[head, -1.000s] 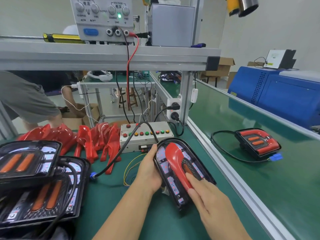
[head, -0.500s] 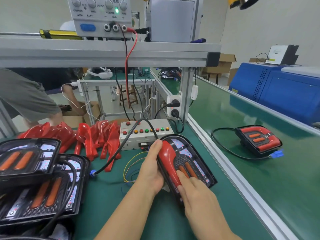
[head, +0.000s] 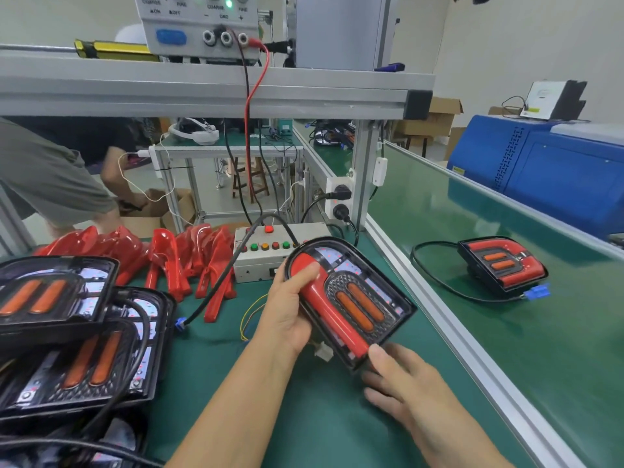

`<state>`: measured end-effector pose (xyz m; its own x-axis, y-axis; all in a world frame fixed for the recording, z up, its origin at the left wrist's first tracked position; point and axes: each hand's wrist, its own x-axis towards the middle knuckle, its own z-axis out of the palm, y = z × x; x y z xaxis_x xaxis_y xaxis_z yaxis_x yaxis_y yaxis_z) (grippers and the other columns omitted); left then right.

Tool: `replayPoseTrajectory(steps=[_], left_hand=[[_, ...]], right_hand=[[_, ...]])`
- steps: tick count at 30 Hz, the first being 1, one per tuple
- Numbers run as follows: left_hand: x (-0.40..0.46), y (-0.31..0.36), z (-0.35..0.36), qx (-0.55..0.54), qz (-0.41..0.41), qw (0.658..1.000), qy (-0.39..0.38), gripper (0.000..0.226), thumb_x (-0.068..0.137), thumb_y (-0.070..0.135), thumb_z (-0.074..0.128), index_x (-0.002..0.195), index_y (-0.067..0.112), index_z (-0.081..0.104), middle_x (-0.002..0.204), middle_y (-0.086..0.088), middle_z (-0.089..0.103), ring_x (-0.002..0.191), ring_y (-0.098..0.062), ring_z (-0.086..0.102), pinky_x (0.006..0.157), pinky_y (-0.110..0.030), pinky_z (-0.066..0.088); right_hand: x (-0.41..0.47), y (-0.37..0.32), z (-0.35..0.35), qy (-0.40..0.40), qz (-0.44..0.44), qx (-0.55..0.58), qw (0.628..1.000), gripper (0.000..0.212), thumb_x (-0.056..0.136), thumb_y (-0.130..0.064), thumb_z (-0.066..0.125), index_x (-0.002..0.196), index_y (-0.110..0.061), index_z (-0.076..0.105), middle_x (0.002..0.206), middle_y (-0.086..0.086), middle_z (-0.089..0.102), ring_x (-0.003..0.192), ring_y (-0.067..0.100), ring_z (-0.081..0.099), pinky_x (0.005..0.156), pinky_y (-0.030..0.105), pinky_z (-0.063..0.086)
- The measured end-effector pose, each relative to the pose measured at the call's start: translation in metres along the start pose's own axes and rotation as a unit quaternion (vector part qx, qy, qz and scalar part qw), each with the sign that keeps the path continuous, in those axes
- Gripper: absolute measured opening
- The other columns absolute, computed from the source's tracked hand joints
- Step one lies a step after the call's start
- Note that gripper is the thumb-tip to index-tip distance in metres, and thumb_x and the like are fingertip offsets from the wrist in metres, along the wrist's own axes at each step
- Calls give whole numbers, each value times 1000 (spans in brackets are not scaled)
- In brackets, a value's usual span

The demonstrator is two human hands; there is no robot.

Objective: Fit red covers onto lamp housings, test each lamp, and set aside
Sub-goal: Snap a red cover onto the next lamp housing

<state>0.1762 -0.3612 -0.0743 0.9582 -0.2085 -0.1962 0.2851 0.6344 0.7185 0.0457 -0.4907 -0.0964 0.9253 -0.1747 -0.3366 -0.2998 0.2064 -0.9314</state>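
Green mat bench. At 9 o'clock from the work, a stack of uncovered lamp housings (head: 67, 332) with black cables looped over them. At 10 o'clock, a heap of loose red covers (head: 175, 258). Test box (head: 270, 255) with coloured buttons at 12 o'clock, just behind the held lamp – its black lead ends in a blue plug (head: 181, 324) lying on the mat. Power supply (head: 199, 25) on the shelf overhead, green light on, red and black leads hanging down. At 3 o'clock, past the aluminium rail, a finished lamp (head: 503, 265) with cable and blue connector lies on the belt. Another person bends over a carton at far left.

Lamp housing (head: 371, 292) sits centre, tilted, far end up. Red cover (head: 324, 305) lies along its left side, touching. Left hand (head: 290, 309) grips the left edge, thumb pressed on the cover's rounded top. Right hand (head: 405, 383) at 5 o'clock, fingers loosely bent – thumb tip touches the cover's near end, fingers under the housing's near corner.
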Motion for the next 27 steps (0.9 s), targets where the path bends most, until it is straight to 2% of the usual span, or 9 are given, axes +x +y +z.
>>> replayPoseTrajectory(steps=[2,4,7,12,15,18,23,27], left_hand=[[-4,-2,3,9,-10,1000,-6,58,61,9,75,117,15,60,86,-9,75,71,-22,72,63,-39,59],[-7,-4,4,18,-17,1000,-8,55,66,9,75,118,12,59,91,-12,74,77,-25,71,70,-42,59],[-10,-5,4,28,-21,999,1,52,70,9,74,120,11,59,100,-14,72,84,-28,69,78,-47,58],[-15,-4,0,33,-33,999,-7,54,64,19,75,116,11,63,94,-12,74,77,-25,72,70,-42,59],[-16,-3,1,36,-50,998,-5,56,69,28,74,120,7,62,103,-15,72,83,-28,71,69,-40,59],[-15,-2,2,35,-60,998,6,55,72,26,72,122,5,62,104,-17,71,80,-28,70,66,-38,58],[-14,-5,-2,61,-52,997,2,55,66,29,75,116,8,64,97,-12,74,79,-26,72,67,-38,56],[-11,-3,-3,70,-40,997,10,48,63,27,75,106,8,67,86,-9,75,70,-23,72,59,-34,57]], right_hand=[[3,-2,6,-71,17,91,993,62,69,-38,71,125,-15,57,110,4,74,100,18,70,89,37,55],[6,-4,11,-99,1,130,987,57,70,-30,71,123,-12,60,110,8,73,99,19,71,88,39,57],[8,-3,14,-88,-17,158,983,58,64,-18,75,119,-3,62,108,15,73,95,24,72,80,36,60],[7,5,16,-71,-32,151,985,57,63,-9,76,118,0,62,111,23,70,96,31,68,71,34,60],[6,6,16,-76,-41,142,986,58,63,-9,76,119,-2,62,111,20,71,94,28,67,70,33,59],[4,7,15,-87,-45,128,987,65,56,-12,80,118,-3,63,109,17,72,94,26,68,70,32,59],[6,9,14,-71,-52,108,990,59,60,-8,77,117,-2,63,107,19,72,91,28,68,68,31,59],[5,10,15,-70,-55,108,990,53,66,-6,77,117,-3,63,106,19,72,90,28,69,68,31,59]])
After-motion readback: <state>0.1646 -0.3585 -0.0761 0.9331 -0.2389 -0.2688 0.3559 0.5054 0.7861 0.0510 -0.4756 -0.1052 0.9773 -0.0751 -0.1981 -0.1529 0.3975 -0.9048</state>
